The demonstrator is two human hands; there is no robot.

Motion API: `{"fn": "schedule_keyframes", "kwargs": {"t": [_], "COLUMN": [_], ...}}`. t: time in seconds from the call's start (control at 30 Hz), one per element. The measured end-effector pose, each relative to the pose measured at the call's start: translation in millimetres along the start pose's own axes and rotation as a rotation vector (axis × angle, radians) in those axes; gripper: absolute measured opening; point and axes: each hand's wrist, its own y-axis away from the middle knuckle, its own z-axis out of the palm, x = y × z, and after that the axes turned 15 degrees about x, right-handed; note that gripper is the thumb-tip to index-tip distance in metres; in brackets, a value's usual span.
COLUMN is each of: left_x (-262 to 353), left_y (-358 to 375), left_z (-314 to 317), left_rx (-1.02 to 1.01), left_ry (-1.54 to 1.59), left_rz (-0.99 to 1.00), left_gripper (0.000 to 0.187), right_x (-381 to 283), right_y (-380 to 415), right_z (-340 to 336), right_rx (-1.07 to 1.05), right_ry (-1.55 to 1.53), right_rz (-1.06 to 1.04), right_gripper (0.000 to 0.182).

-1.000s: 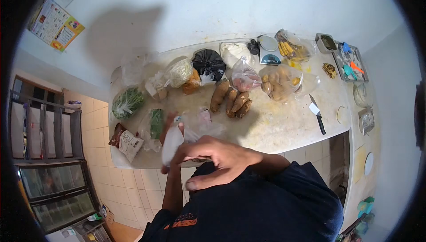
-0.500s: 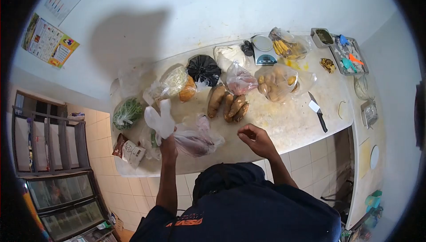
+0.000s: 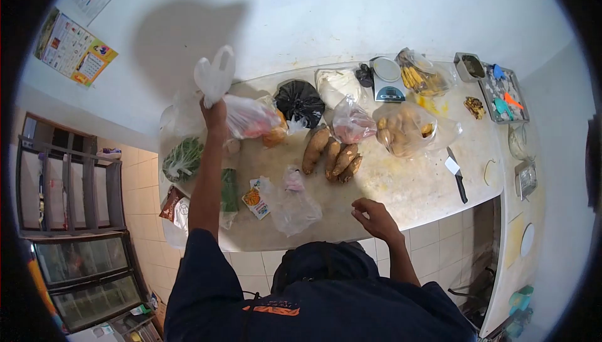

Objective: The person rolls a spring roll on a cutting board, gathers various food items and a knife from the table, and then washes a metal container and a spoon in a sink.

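My left hand point(image 3: 215, 115) is closed round the neck of a white plastic bag point(image 3: 248, 116) with something reddish inside, raised at the back left of the counter. My right hand point(image 3: 376, 218) hovers near the counter's front edge, fingers apart and slightly curled, holding nothing. Between the hands lie a clear plastic bag point(image 3: 295, 212) and a small printed packet point(image 3: 256, 198). Long brown tubers point(image 3: 342, 161) rest in the middle. Left of the packet is a bag of green vegetables point(image 3: 229, 192). Leafy greens in plastic point(image 3: 183, 159) sit at the far left.
Along the back stand a black bag point(image 3: 300, 102), a scale point(image 3: 387, 78) and bagged bananas point(image 3: 421, 80). A bag of potatoes point(image 3: 404, 130) lies right of the tubers. Further right are a black-handled knife point(image 3: 459, 182) and a metal tray point(image 3: 505, 94) with coloured scoops.
My left hand has lifted the white bag away from the front and carried it toward the back wall. The packet and clear bag beneath now show. My right hand has opened somewhat.
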Motion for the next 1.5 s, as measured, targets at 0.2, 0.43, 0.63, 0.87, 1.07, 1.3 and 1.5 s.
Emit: {"fn": "schedule_keyframes", "kwargs": {"t": [0.2, 0.43, 0.63, 0.87, 1.07, 1.3, 1.5], "left_x": [-103, -112, -78, -71, -94, -74, -54], "left_y": [-76, -48, -30, 84, 254, 302, 320], "left_z": [26, 9, -35, -95, -153, -149, -156], "left_rx": [0.299, 0.064, -0.223, -0.134, -0.499, -0.637, -0.680], "left_ry": [-0.706, -0.096, -0.196, -0.470, -0.896, -0.694, -0.658], "left_rz": [0.196, -0.586, -0.494, -0.209, 0.092, -0.288, -0.201], "left_gripper": [0.030, 0.048, 0.073, 0.070, 0.082, 0.062, 0.036], "right_x": [4, 13, 32, 26, 65, 65, 31], "right_y": [3, -7, -35, -83, -86, -71, -106], "right_z": [7, 16, 45, 115, 186, 159, 160], "right_rx": [-0.014, -0.013, -0.142, -0.346, -0.276, -0.610, -0.161], "right_ry": [0.021, 0.067, 0.148, 0.119, 0.068, 0.604, 0.275], "right_rz": [0.085, 0.079, 0.026, 0.007, 0.048, -0.225, -0.337], "right_gripper": [0.025, 0.025, 0.027, 0.040, 0.049, 0.043, 0.027]}}
